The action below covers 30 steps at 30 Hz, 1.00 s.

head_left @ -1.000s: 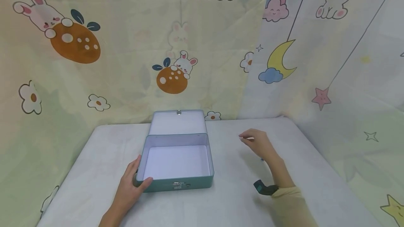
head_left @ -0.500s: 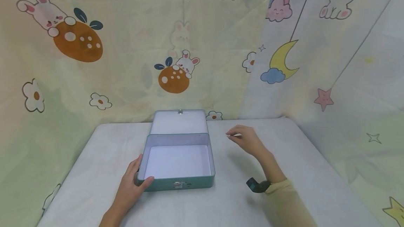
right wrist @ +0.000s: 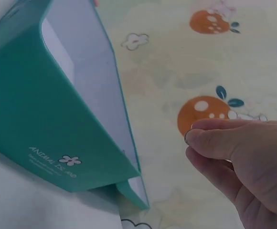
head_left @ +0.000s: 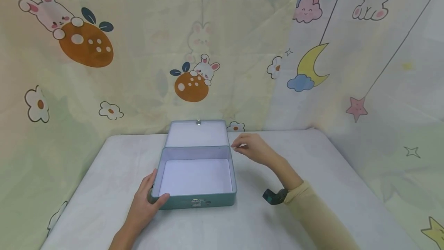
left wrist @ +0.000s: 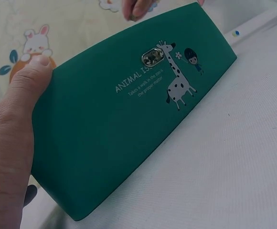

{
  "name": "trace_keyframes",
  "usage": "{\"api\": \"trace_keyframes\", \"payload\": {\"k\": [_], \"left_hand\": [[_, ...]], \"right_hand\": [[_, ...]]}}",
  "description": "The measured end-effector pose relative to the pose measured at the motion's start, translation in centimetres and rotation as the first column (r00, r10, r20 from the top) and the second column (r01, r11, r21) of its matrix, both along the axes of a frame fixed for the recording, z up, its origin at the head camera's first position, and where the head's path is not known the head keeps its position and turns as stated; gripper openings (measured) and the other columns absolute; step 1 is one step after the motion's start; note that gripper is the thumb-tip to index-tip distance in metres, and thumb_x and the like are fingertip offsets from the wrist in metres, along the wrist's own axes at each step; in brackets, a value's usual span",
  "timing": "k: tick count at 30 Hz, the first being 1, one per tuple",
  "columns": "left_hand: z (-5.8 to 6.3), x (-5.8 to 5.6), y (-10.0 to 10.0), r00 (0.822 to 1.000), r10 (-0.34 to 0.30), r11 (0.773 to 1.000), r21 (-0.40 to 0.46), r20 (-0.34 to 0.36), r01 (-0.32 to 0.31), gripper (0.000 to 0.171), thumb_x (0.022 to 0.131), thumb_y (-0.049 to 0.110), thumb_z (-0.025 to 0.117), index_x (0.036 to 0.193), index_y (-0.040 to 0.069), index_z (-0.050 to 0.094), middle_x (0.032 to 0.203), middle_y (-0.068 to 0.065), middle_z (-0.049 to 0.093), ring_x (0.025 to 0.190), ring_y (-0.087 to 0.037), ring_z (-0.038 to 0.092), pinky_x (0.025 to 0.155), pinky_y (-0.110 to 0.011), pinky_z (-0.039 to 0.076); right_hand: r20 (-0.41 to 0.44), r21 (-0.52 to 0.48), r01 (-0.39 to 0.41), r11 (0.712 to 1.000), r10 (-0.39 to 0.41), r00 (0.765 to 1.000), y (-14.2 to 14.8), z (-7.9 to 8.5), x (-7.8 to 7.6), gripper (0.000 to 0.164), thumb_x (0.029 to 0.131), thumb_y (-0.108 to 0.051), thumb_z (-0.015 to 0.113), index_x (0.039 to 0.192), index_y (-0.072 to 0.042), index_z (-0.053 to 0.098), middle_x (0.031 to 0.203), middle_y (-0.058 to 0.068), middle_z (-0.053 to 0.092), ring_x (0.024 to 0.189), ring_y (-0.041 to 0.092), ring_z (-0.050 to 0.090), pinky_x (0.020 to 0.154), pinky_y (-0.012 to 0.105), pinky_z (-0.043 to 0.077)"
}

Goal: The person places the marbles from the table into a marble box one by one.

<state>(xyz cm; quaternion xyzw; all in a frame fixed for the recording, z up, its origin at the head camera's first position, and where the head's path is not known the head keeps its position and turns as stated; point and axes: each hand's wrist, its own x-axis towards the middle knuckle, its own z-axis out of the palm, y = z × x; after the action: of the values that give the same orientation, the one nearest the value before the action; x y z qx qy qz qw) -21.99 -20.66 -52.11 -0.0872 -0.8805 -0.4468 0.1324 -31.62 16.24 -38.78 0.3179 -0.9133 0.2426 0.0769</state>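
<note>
A green tin box (head_left: 194, 200) with a white inside stands on the white table, its lid (head_left: 197, 134) tipped back. My left hand (head_left: 143, 200) grips its front left corner, thumb on the front rim and fingers along the left side. In the left wrist view the box's front (left wrist: 95, 129) carries a metal clasp (left wrist: 153, 57) and a giraffe print. My right hand (head_left: 254, 147) hovers by the box's back right corner. Between thumb and finger it pinches a small thin round thing (right wrist: 187, 137) with a shiny edge; its kind is unclear, as the fingertips mostly hide it.
The white-covered table (head_left: 277, 227) runs up to a printed cloth backdrop (head_left: 138, 68) behind and at the sides. A dark device (head_left: 274, 196) sits on my right wrist. A small blue and yellow spot (left wrist: 235, 33) shows beyond the box in the left wrist view.
My right hand has moved left across the table, from well right of the box to its back right corner, still pinching the small thing. The left hand and box have stayed put.
</note>
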Motion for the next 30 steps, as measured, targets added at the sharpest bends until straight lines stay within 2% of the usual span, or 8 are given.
{"api": "trace_keyframes", "payload": {"k": [3,8,16,26,30], "left_hand": [[0.0,0.0,0.0,1.0,0.0,1.0,0.0,-0.003,0.0,0.086,0.08,0.029,0.073,0.15,0.011,0.027,0.145,-0.013,0.037,0.135,-0.039,0.034,0.103,-0.066,0.029],[0.0,-0.1,0.0,1.0,0.001,1.0,-0.004,-0.007,-0.001,0.086,0.08,0.029,0.073,0.15,0.011,0.027,0.145,-0.013,0.037,0.135,-0.039,0.034,0.103,-0.066,0.03],[0.1,0.0,-0.1,1.0,-0.002,1.0,0.003,-0.012,0.002,0.085,0.079,0.028,0.073,0.149,0.008,0.029,0.145,-0.014,0.038,0.135,-0.039,0.035,0.103,-0.066,0.03],[0.3,0.0,-0.1,1.0,0.003,1.0,-0.003,-0.007,-0.003,0.085,0.079,0.029,0.073,0.149,0.008,0.029,0.145,-0.014,0.038,0.135,-0.039,0.035,0.103,-0.067,0.029],[0.2,0.0,0.0,1.0,0.007,1.0,-0.003,0.001,-0.007,0.085,0.08,0.029,0.073,0.15,0.009,0.029,0.145,-0.014,0.038,0.135,-0.039,0.035,0.103,-0.067,0.029]], "right_hand": [[-0.013,0.065,-0.047,0.997,0.048,0.999,-1.1,0.6,-0.2,0.014,0.084,-0.007,0.07,0.097,-0.012,0.075,0.094,-0.003,0.069,0.086,0.01,0.064,0.073,0.018,0.054],[0.02,0.135,-0.112,0.984,0.11,0.994,-2.9,1.3,-0.7,0.014,0.085,-0.007,0.07,0.095,-0.014,0.075,0.096,-0.004,0.068,0.089,0.01,0.064,0.075,0.014,0.053],[0.128,0.196,-0.206,0.959,0.184,0.975,-5.8,1.6,-1.3,0.017,0.086,-0.008,0.069,0.1,-0.013,0.074,0.099,-0.003,0.067,0.091,0.008,0.063,0.079,0.014,0.053],[0.144,0.198,-0.348,0.916,0.324,0.935,-9.2,0.7,-2.5,0.016,0.087,-0.006,0.067,0.1,-0.01,0.074,0.097,-0.001,0.069,0.091,0.008,0.064,0.081,0.013,0.052],[0.134,0.201,-0.385,0.901,0.365,0.922,-10.2,-0.1,-3.4,0.015,0.087,-0.006,0.067,0.099,-0.009,0.074,0.098,-0.001,0.069,0.092,0.007,0.064,0.081,0.01,0.05]]}}
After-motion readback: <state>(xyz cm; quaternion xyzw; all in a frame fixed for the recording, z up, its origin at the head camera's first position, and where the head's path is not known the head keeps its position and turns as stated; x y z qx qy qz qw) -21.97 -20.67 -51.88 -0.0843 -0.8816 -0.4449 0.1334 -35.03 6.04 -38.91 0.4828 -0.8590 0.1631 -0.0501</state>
